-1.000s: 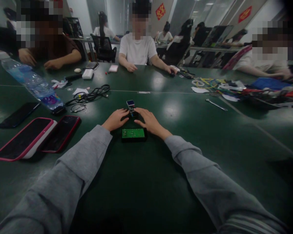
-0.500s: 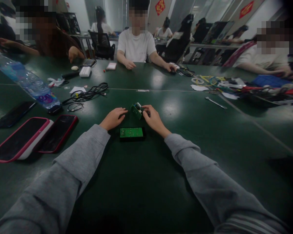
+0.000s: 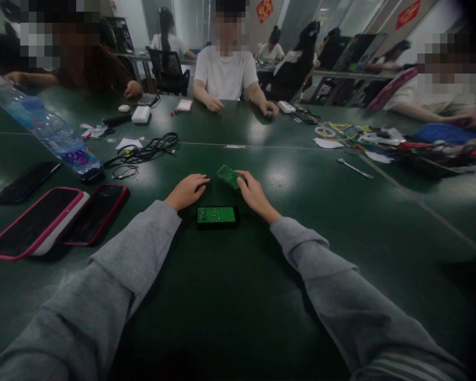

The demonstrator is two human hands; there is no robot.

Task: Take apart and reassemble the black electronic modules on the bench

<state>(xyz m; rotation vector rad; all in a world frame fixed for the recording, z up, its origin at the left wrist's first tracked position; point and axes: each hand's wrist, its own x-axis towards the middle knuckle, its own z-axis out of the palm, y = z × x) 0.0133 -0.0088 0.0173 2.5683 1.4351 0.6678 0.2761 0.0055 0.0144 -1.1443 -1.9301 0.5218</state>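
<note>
A small green circuit board point(image 3: 227, 176) is gripped at its right edge by my right hand point(image 3: 256, 193). The board is tilted, its flat face with solder points turned toward me. My left hand point(image 3: 186, 191) is beside it on the left, fingers apart and holding nothing, a small gap from the board. Nearer to me, between my wrists, a second green circuit board point(image 3: 216, 214) lies flat in a black case point(image 3: 217, 226) on the dark green table point(image 3: 222, 296).
To my left are phones point(image 3: 35, 222), a tilted plastic bottle point(image 3: 49, 132) and coiled black cables point(image 3: 146, 151). A wrench point(image 3: 355, 168) and a pile of coloured wires point(image 3: 349, 132) lie to the right. Across the table sits a person in a white shirt point(image 3: 226, 71).
My right hand has turned the held circuit board, so its flat solder side now faces me instead of its component side. My left hand stays nearly in place.
</note>
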